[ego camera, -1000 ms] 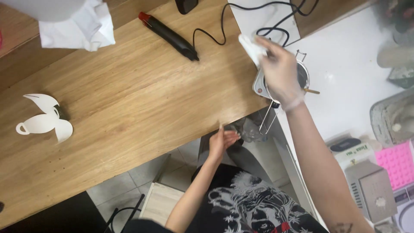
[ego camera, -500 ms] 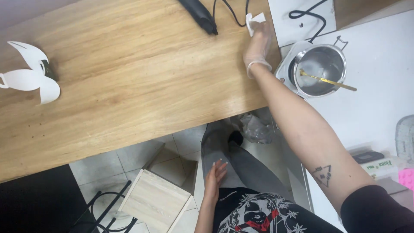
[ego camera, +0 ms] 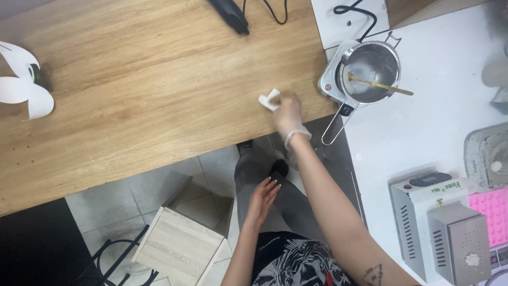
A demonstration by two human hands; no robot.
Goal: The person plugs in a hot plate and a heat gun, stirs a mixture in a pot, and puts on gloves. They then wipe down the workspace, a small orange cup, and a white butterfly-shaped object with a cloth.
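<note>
A: Head view: the right hand (ego camera: 288, 114) is pressed onto a small white cloth (ego camera: 269, 100), fingers bunched over it, on the wooden table (ego camera: 148, 90) close to its near edge and right end. Half a second ago that hand and cloth were up at the table's far edge, beside the black tool; they have come down toward the near edge.

B: And the left hand (ego camera: 263, 195)?

A: Resting on the person's lap, fingers loosely spread, holding nothing. It has barely shifted.

B: Counts?

A: One cloth, one black tool (ego camera: 230, 14) with its cord at the far edge, one white curled paper shape (ego camera: 24, 87) at the table's left end. On the white counter (ego camera: 434, 137) to the right: one small hotplate (ego camera: 336, 85), one metal pot (ego camera: 370, 63), two grey box-shaped devices (ego camera: 444, 228), one pink mould (ego camera: 489, 209) at the right edge. One pale wooden stool (ego camera: 180, 246) stands on the floor below.

B: Anything inside containers?

A: The pot sits on the hotplate at the counter's near-left corner, with a pale film on its bottom and one thin golden stick (ego camera: 378, 85) lying across it, jutting over the rim. A grey tray (ego camera: 489, 156) at the right edge holds a white lump.
</note>
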